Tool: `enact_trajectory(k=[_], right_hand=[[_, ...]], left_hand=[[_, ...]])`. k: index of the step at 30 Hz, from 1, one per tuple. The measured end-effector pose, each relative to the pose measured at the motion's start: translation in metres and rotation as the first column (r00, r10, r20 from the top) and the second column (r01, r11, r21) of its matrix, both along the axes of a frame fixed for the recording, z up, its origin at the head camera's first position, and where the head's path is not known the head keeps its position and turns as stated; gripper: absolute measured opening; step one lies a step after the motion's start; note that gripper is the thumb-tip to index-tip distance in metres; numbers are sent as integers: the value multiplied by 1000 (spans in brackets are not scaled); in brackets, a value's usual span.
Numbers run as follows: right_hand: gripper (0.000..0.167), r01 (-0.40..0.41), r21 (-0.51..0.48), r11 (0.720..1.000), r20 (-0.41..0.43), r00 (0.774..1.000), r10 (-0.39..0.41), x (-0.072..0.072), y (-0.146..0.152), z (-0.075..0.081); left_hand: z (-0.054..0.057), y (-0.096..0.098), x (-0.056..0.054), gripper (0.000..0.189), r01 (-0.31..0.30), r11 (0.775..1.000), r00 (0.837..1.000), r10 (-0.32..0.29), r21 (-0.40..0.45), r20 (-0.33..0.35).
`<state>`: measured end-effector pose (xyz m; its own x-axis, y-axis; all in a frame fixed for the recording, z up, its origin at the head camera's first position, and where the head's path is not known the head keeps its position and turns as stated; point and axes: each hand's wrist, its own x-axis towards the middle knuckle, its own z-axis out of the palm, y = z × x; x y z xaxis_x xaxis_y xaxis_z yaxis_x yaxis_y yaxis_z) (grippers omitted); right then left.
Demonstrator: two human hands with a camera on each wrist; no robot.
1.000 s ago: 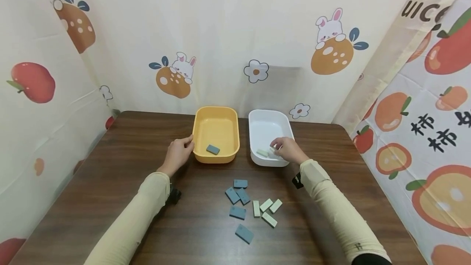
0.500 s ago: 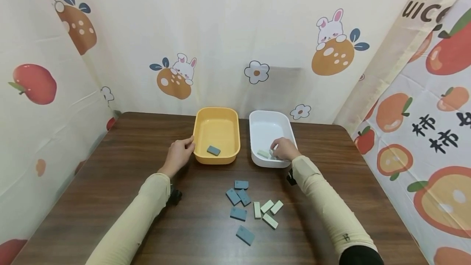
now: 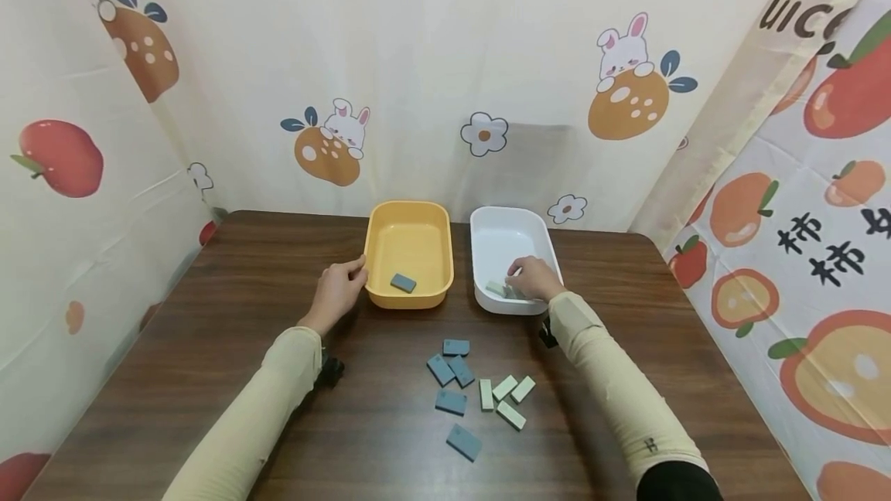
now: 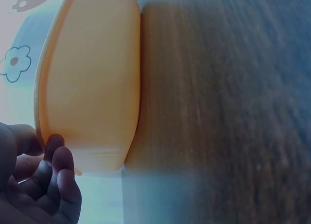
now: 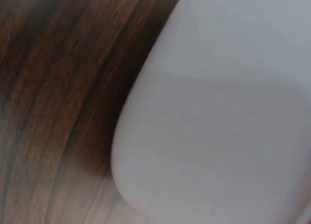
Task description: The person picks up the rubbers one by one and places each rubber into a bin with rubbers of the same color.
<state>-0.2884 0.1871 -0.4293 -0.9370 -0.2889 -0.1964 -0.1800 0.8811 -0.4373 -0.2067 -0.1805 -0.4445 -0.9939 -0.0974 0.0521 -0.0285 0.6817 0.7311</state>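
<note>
My left hand rests on the table with loosely curled fingers, its fingertips at the front left corner of the yellow bin, holding nothing. One blue block lies inside that bin. My right hand reaches down into the front of the white bin, right beside a pale green block on its floor. The hand covers its own fingertips, so a grip cannot be judged. The right wrist view shows only the white bin's outer wall.
Several blue blocks and several pale green blocks lie loose on the brown table in front of the bins. Printed curtains close off the back and both sides.
My right hand has moved left and lower into the white bin. The left hand has stayed at the yellow bin.
</note>
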Motion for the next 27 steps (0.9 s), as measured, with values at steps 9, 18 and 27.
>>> enact_trajectory(k=[9, 18, 27], right_hand=[[25, 4, -90, 996, -67, 998, -10, 15, 6, 23], [26, 67, -167, 984, -132, 987, -90, 35, 24, 36], [27, 191, -244, 951, -184, 954, -239, 49, 39, 40]], left_hand=[[-2, -1, 0, 42, -15, 1000, 1000, 15, 12, 6], [0, -2, 2, 41, -5, 1000, 1000, 5, -2, 2], [-1, -4, 1, 41, 2, 1000, 1000, -2, 12, -5]])
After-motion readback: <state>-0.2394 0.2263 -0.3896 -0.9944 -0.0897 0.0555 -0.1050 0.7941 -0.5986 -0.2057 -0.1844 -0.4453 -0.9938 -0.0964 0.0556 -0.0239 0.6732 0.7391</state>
